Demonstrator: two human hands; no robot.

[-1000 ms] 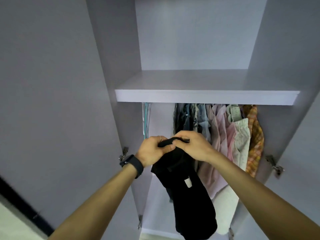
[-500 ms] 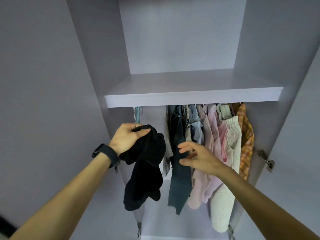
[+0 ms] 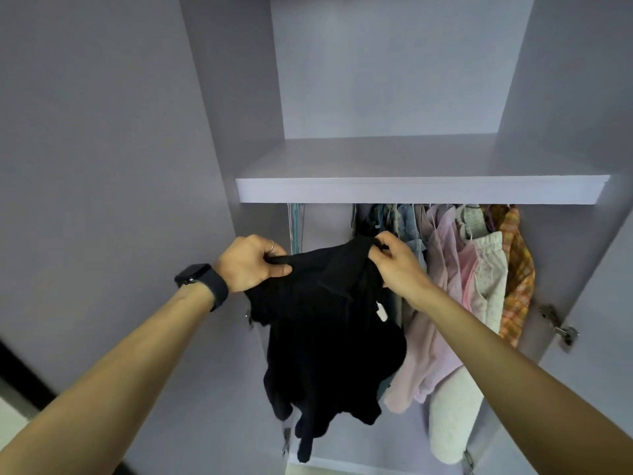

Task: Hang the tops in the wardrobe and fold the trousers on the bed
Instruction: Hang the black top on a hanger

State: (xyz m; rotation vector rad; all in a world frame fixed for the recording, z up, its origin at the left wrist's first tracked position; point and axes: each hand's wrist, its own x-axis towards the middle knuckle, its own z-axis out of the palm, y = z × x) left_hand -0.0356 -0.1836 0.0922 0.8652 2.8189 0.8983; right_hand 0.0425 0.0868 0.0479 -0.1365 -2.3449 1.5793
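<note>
You face an open wardrobe (image 3: 565,97) of smooth, matte, pale lilac board, with a thick flat shelf (image 3: 411,193) running across it. Under the shelf a row of hung clothes (image 3: 445,262) is packed to the right. It includes soft pink and striped fabrics, a cream speckled piece and an orange plaid garment (image 3: 519,279) at the far end. A metal hinge (image 3: 561,329) sits on the right side panel.

The black top (image 3: 329,330) is in front of the open wardrobe, held up just below the shelf and covering the left part of the hung row. It is soft, matte and limp, bunched and creased, and its lower edges dangle unevenly. A small white label (image 3: 381,315) shows on its right side.

Your hands are apart, each clamped on the top's upper edge. Your left hand (image 3: 251,264) curls its fingers over the cloth with the thumb beneath. It wears a ring (image 3: 270,246), and a black watch (image 3: 202,281) sits on the wrist. Your right hand (image 3: 397,265) pinches a fold at the other end. Both forearms reach forward and up.
</note>
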